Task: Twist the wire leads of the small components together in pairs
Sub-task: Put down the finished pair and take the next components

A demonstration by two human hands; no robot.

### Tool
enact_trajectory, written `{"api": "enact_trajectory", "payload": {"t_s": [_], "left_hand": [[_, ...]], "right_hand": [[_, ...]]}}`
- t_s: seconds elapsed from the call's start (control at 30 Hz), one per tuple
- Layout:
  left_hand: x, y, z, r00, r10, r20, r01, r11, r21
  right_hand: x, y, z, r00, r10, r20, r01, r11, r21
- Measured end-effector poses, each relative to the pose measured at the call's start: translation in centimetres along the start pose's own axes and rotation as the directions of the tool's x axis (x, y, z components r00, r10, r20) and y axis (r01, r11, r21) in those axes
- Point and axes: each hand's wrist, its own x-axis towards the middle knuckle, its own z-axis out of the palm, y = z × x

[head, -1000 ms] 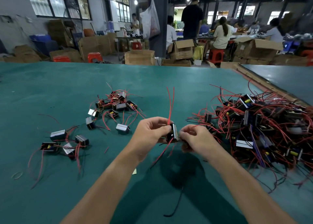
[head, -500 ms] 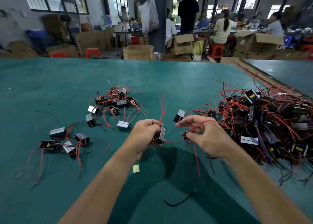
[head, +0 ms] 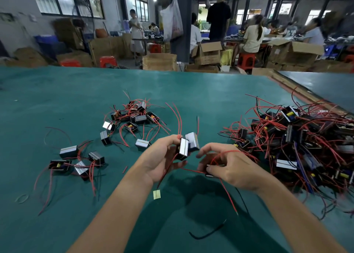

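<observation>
Now that we've parted our hands, left hand (head: 162, 158) grips one component (head: 183, 149), right hand (head: 232, 169) pinches a second component (head: 209, 174) for pairing.

I see a black, silver-banded component (head: 183, 150) upright in my left hand (head: 159, 162), red leads trailing; my right hand (head: 229, 168) pinches a second component (head: 208, 175); a tangled pile (head: 298, 138) lies right.

Our green counter (head: 57, 103), strewn with wired components.
We see a big tangle (head: 306, 141) at right, a mid cluster (head: 134, 117), a left cluster (head: 80, 161), a yellow slip (head: 156, 194) and a black wire (head: 206, 233).
</observation>
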Motion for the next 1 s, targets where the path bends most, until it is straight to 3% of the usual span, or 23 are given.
{"api": "enact_trajectory", "payload": {"t_s": [0.13,0.27,0.4,0.5,0.63,0.77,1.0], "left_hand": [[0.4,0.5,-1.1,0.972,0.077,-0.222,-0.09,0.995,-0.052],[0.5,0.4,-1.3,0.958,0.084,-0.275,-0.097,0.995,-0.033],[0.4,1.5,-1.9,0.936,0.111,-0.334,-0.164,0.977,-0.134],[0.0,1.2,-1.4,0.983,0.012,-0.183,-0.036,0.99,-0.133],[-0.3,-0.4,0.1,0.986,-0.141,0.087,0.131,0.985,0.113],[-0.3,0.0,-0.6,0.986,-0.135,0.096,0.132,0.991,0.037],[-0.5,-0.7,0.0,0.951,-0.234,0.201,0.238,0.971,0.006]], "right_hand": [[0.2,0.3,-0.2,0.996,0.074,-0.044,-0.071,0.996,0.059],[0.3,0.3,-0.5,0.991,0.117,-0.057,-0.117,0.993,0.012],[0.7,0.6,-1.0,0.981,0.136,-0.137,-0.14,0.99,-0.016],[0.8,0.6,-0.7,0.985,0.063,-0.162,-0.062,0.998,0.011],[0.5,0.6,-0.2,0.994,-0.026,-0.103,0.026,1.0,-0.002],[0.3,0.9,-0.8,0.992,-0.022,-0.126,0.039,0.99,0.134],[0.0,0.3,-0.3,0.998,-0.059,0.022,0.051,0.967,0.248]]}}
